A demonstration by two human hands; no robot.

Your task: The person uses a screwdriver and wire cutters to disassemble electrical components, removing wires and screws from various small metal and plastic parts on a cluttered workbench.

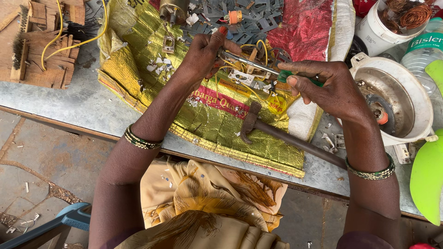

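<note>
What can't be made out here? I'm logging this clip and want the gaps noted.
- Head view: the screwdriver tip, hidden under the left hand.
- Its green handle, mostly covered by the right hand.
- The hammer handle's end, behind the right wrist.
- The clear bottle, cut off by the right edge.

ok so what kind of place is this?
Likely an informal scrap or repair workbench. The right hand works a green-handled screwdriver into a small wired part held by the left hand; a hammer lies on the woven sack, with grey metal stampings piled behind.
</note>
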